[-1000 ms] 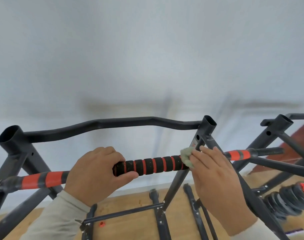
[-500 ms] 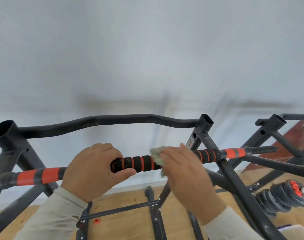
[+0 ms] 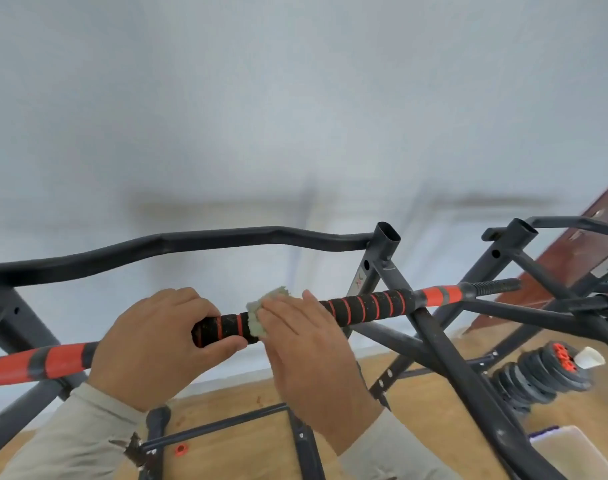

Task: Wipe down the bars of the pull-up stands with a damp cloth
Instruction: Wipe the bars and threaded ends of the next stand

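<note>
My left hand (image 3: 150,344) gripping black-and-red foam grip bar (image 3: 365,308), fingers curling over top, thumb under. My right hand (image 3: 306,351) pressing pale green cloth (image 3: 261,313) around same bar just beside left thumb, fingers wrapping it. Bar crossing grey pull-up stand (image 3: 444,348), below curved top bar (image 3: 191,242). Weight plates (image 3: 538,375) sitting on wooden floor at right.

Dark grey tubular metal pull-up frame (image 3: 178,244): matt paint. Black foam grip with orange rings (image 3: 365,308): rough, speckled. Pale green cloth (image 3: 257,315): fuzzy. Light wooden floor (image 3: 247,452): smooth.
</note>
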The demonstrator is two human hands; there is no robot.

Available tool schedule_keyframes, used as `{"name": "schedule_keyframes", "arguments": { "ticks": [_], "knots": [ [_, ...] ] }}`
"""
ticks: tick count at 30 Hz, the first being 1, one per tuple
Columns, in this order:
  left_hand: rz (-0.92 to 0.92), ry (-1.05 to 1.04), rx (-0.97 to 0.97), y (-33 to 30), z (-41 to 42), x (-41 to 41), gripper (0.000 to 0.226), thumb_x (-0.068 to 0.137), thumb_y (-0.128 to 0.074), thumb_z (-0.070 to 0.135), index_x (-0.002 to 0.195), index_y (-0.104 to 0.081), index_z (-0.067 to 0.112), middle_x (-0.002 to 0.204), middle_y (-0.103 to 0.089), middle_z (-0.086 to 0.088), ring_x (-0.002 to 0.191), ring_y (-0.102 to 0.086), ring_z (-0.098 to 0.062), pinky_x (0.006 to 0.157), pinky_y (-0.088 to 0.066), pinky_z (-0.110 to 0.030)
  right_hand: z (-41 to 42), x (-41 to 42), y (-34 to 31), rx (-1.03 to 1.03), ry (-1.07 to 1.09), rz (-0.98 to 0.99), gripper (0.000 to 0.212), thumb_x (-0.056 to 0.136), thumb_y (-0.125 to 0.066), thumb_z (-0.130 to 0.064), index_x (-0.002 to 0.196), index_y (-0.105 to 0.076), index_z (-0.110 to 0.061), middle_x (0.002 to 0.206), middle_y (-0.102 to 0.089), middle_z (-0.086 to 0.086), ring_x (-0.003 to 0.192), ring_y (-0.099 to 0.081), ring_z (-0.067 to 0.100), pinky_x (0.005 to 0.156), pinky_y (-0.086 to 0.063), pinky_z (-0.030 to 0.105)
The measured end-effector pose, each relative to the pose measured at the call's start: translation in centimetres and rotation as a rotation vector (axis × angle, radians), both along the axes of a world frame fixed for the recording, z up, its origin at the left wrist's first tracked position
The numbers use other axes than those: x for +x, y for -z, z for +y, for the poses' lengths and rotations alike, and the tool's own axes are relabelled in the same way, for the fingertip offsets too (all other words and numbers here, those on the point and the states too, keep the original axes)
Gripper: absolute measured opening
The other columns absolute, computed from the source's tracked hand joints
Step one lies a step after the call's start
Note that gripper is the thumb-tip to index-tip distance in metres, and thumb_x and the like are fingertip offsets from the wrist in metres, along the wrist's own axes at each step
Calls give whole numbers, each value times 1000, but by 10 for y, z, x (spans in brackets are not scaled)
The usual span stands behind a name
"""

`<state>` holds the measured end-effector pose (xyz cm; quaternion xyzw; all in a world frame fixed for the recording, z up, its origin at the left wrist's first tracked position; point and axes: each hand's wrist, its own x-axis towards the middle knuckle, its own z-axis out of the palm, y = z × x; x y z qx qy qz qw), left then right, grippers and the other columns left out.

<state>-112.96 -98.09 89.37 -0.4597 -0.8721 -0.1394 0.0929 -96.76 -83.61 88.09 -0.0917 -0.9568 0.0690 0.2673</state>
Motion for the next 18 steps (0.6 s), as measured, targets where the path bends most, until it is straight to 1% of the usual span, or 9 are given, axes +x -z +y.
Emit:
{"name": "schedule_keyframes", "arguments": {
  "ticks": [2, 4, 6, 7, 9, 13, 15, 17, 18],
  "knots": [
    [-15, -1, -10, -1, 0, 0, 65, 68, -26, 93, 87, -63, 42, 73, -51, 23, 70, -50, -1, 58, -33, -13, 28, 12, -12, 78, 51, -159, 36, 94, -63, -16, 129, -65, -23, 129, -67, -7, 121, -58, 14, 119, -39, 42],
    [-18, -3, -21, 0, 0, 0, 66, 67, -26, 93, 88, -62, 42, 73, -51, 23, 70, -50, 0, 59, -34, -13, 65, 30, -26, 92, 197, -334, 36, 93, -57, -9, 122, -63, -30, 114, -67, -9, 107, -62, 16, 101, -51, 37],
    [-21, -6, -16, 1, 0, -2, 63, 68, -28, 92, 86, -62, 42, 72, -50, 23, 69, -49, 0, 58, -34, -14, 103, 53, -39, 128, 403, -465, 34, 89, -55, -7, 107, -55, -36, 93, -62, -12, 92, -62, 14, 82, -54, 29],
    [-19, -8, -12, 1, 1, -2, 62, 68, -30, 92, 85, -62, 42, 71, -50, 23, 68, -49, 0, 58, -35, -14, 120, 65, -46, 127, 504, -480, 29, 89, -55, -9, 101, -51, -35, 86, -58, -12, 87, -63, 14, 78, -54, 29],
    [-14, -8, -12, 1, 1, -1, 62, 69, -30, 92, 84, -63, 42, 71, -50, 24, 67, -49, 0, 58, -35, -14, 131, 80, -56, -20, 621, -422, 19, 96, -56, -13, 94, -48, -31, 83, -58, -8, 84, -65, 17, 79, -57, 34],
    [-34, -12, -38, -3, 2, 1, 65, 65, -25, 93, 87, -60, 43, 74, -51, 24, 70, -49, 0, 59, -32, -13, 87, 53, -54, -133, 552, -293, 18, 99, -57, -15, 83, -53, -23, 74, -57, -6, 70, -58, 13, 66, -50, 26],
    [-44, -16, -38, -4, 2, 2, 64, 64, -26, 92, 86, -60, 43, 74, -51, 24, 70, -49, 0, 59, -31, -13, 52, 28, -39, -151, 433, -171, 23, 100, -51, -15, 79, -52, -23, 72, -55, -9, 70, -55, 12, 69, -51, 28],
    [-57, -17, -59, -6, 2, 4, 64, 63, -26, 92, 88, -59, 43, 75, -51, 24, 71, -49, 0, 60, -31, -13, 20, 10, -20, -107, 268, -110, 19, 100, -46, -17, 89, -59, -27, 85, -61, -12, 85, -58, 11, 89, -53, 30],
    [-59, -14, -68, -6, 2, 4, 64, 63, -26, 92, 89, -59, 43, 76, -51, 24, 72, -49, 0, 60, -31, -13, 11, 4, -13, -78, 190, -75, 21, 100, -46, -20, 102, -65, -26, 99, -68, -10, 99, -61, 10, 102, -49, 29]
  ]
}}
